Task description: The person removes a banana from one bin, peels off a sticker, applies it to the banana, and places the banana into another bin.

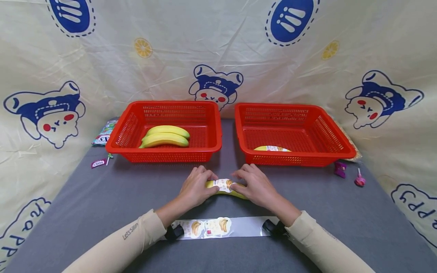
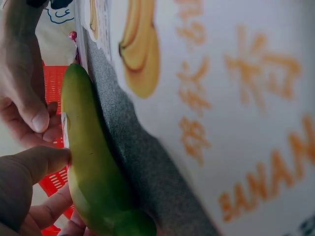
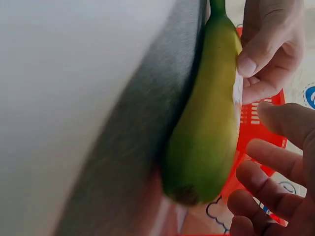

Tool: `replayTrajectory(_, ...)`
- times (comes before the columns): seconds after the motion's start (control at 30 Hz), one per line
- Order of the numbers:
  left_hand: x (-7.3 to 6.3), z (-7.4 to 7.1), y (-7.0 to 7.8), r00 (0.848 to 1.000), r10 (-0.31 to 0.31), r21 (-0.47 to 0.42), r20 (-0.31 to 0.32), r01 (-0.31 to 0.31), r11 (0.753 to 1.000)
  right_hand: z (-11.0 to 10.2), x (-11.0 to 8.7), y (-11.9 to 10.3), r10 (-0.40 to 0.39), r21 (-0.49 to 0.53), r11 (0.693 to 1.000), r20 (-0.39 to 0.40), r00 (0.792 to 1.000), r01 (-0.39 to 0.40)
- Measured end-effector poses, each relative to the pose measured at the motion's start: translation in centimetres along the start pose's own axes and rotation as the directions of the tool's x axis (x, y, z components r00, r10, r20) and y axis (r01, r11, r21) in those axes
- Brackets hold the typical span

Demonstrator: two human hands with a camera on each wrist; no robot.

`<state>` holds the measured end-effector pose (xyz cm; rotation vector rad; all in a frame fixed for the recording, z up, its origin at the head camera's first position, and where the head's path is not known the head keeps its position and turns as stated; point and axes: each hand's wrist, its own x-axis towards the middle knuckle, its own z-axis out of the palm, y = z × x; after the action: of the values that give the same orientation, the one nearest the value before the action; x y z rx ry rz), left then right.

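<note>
A yellow-green banana [image 1: 235,194] with a white banana-picture sticker [image 1: 224,185] on it lies crosswise on the table before me. My left hand [image 1: 197,185] holds its left part, thumb [image 2: 51,158] on the near side and fingers behind. Over its right part hovers my right hand [image 1: 256,185]; in the right wrist view a gap shows between its loosely bent fingers [image 3: 268,160] and the banana [image 3: 209,118]. Nearer to me lies a glossy strip of banana stickers [image 1: 247,226], with printed stickers on its left half and bare backing on its right.
Behind the hands, a red basket [image 1: 164,154] at left holds bananas [image 1: 165,139]. Another red basket [image 1: 290,159] at right contains a stickered banana [image 1: 261,148]. Small candies [image 1: 99,163] and a snack bag [image 1: 106,132] lie at left; a purple candy [image 1: 340,169] and a lollipop [image 1: 360,179] at right.
</note>
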<state>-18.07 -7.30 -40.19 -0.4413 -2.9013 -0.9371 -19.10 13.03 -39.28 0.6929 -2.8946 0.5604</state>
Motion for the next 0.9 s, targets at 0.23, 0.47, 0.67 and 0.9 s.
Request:
replayTrajectory(0.23, -0.1, 0.0, -0.1, 1.0, -0.007, 0.0, 0.014, 0.007, 1.0, 0.8, 1.1, -0.9, -0.048, -0.047, 0.998, 0.062, 0.997, 0.051)
replayTrajectory(0.47, -0.1, 0.0, -0.1, 1.0, 0.009, 0.01, 0.004, -0.009, 1.0, 1.1, 1.1, -0.8, -0.048, -0.067, 0.996, 0.062, 0.997, 0.052)
replayTrajectory(0.67, -0.1, -0.1, -0.1, 1.0, 0.008, 0.018, 0.012, -0.008, 1.0, 1.1, 0.7, -0.4, -0.087, -0.113, 0.989, 0.109, 0.99, 0.1)
replayTrajectory(0.9, -0.1, 0.0, 0.0, 1.0, 0.0, 0.021, 0.02, 0.0, 1.0, 0.9, 0.4, 0.0, -0.014, -0.028, 0.999, 0.161, 0.987, 0.019)
